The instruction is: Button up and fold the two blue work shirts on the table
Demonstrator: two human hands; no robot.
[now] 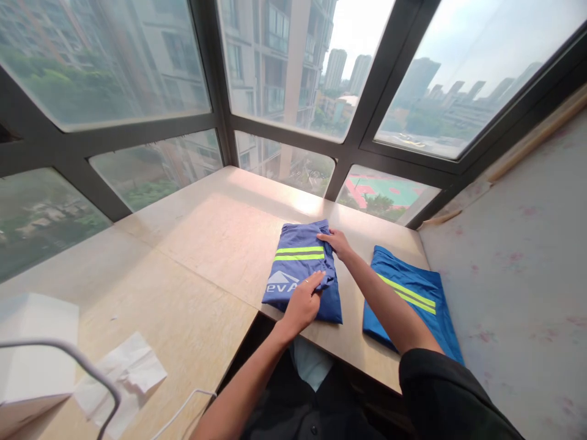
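Observation:
A folded blue work garment [300, 235] lies flat near the table's front edge, with two yellow-green stripes across it and white lettering with a peak-shaped mark on its lower left. My left hand [303, 305] grips the bunched cloth at its lower right, fingers pressed together over the fold. At the upper right edge, my right hand [338, 242] holds the cloth, its thumb side on top and the other fingers partly hidden. A second folded blue garment [406, 278] with matching stripes lies to the right, partly behind my right forearm.
The pale wooden table [183, 238] runs back to dark-framed windows [353, 150]. A white box [39, 342], crumpled paper [132, 366] and a grey cable [87, 366] are at left front. A thin white cord [183, 403] lies nearby; a papered wall [513, 263] borders the right.

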